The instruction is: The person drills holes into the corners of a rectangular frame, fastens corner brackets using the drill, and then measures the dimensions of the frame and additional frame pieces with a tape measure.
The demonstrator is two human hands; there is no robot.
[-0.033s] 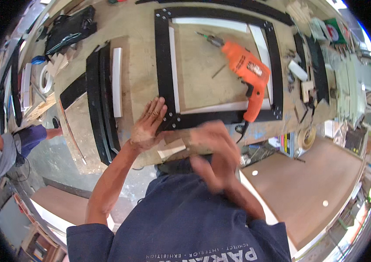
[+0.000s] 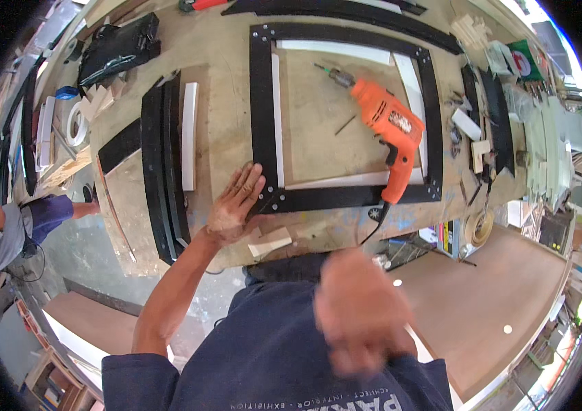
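Black square frame [image 2: 263, 123] flat on the plywood surface [image 2: 222, 48], steadied at its near corner by left hand [image 2: 235, 205], fingers spread; orange drill [image 2: 388, 123] parked inside it; right hand [image 2: 356, 312] blurred, fingers unreadable.

This was clearly a woodworking or framing workshop. A big, scuffed plywood worktop [image 2: 222, 103] carried a black square frame [image 2: 263, 130] with screwed corner plates, and an orange corded power drill [image 2: 390, 130] lay right inside it. Spare black strips [image 2: 161, 164] and white trim pieces [image 2: 189, 133] sat to the left, a roll of tape [image 2: 76, 125] past them, and offcuts and small wood blocks [image 2: 473, 147] cluttered the right edge. Board sheets [image 2: 483, 294] lay lower down, and another person [image 2: 10, 233] was crouched nearby.
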